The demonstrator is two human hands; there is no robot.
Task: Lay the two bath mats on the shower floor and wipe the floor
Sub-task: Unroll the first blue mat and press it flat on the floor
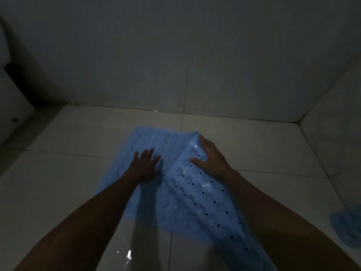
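A light blue rubber bath mat (175,204) with suction cups and rows of small holes lies on the pale tiled shower floor (74,173). Its left part lies flat. Its right part is raised in a fold that peaks at the far corner. My left hand (145,166) presses flat on the mat with its fingers spread. My right hand (210,157) rests on the raised fold, fingers curled over its far edge near the peak. Part of a second blue mat (346,227) shows at the right edge of the view.
The room is dim. A tiled back wall (175,55) meets the floor just beyond the mat. A low tiled ledge (332,130) runs along the right side. At the far left stands a white fixture (11,106). Wet glints show on the near floor (128,255).
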